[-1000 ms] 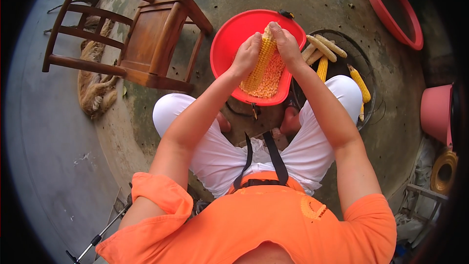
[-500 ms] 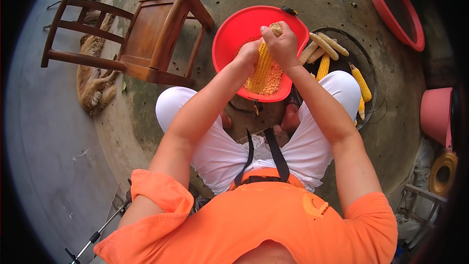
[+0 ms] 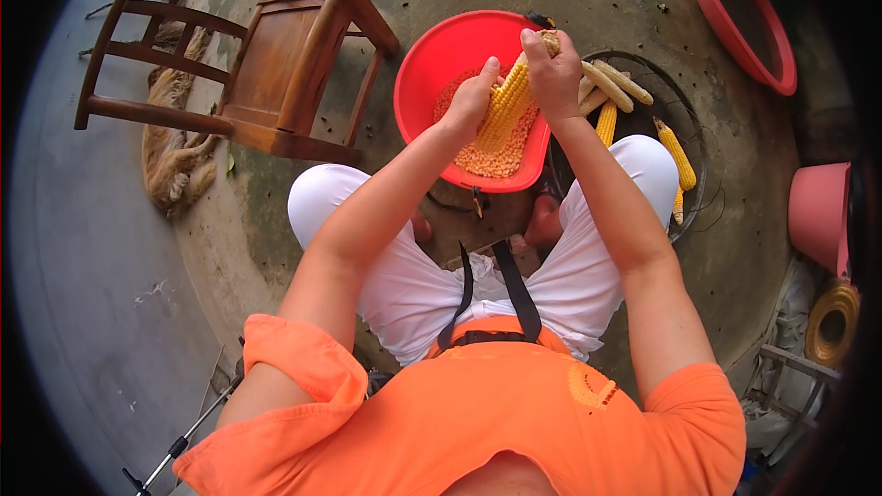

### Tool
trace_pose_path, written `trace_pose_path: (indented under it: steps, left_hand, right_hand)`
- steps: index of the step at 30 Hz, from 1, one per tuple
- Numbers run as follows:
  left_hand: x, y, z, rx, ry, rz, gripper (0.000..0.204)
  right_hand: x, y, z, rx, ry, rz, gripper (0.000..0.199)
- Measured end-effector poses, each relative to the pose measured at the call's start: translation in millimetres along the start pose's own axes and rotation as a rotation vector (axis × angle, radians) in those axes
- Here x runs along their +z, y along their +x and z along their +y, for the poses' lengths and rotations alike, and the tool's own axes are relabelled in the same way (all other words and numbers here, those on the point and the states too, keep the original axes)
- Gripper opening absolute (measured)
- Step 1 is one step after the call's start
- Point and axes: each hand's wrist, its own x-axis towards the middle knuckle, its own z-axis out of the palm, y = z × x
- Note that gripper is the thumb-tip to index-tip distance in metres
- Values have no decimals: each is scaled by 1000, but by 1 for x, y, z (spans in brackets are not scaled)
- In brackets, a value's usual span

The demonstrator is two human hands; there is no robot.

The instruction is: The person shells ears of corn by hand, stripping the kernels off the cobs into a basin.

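Note:
Over the red basin point(image 3: 432, 37) both my hands work on corn. My left hand point(image 3: 471, 99) is closed around the side of a yellow ear of corn point(image 3: 503, 121), its thumb pointing up. The ear slants, its lower end just above the loose kernels point(image 3: 496, 163) in the basin. My right hand point(image 3: 555, 81) grips a pale, bare corn cob point(image 3: 549, 40), which pokes out above the fist. The bare cob meets the upper part of the yellow ear; whether the two are one piece is hidden by my fingers.
Right of the basin, a round dark tray point(image 3: 703, 142) holds stripped cobs point(image 3: 614, 84) and yellow ears point(image 3: 677, 154). A wooden chair point(image 3: 280, 64) stands at the left, with a dog point(image 3: 175, 152) lying behind it. Another red basin point(image 3: 767, 28) and a pink bucket point(image 3: 818, 216) are at the right.
Both hands have shifted slightly right, and my left hand has turned so its thumb stands higher. The ear leans more to the right, uncovering more of the kernels.

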Motion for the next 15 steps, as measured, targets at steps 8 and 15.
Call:
trace_pose_path:
  steps: [8,15]
  left_hand:
    - [21,-21,12,161,-145,-70,41]
    - [8,-10,11,-10,-258,-57,36]
  right_hand:
    - [0,-2,8,-763,-440,-135,18]
    - [18,-36,-19,-508,-285,-260,23]
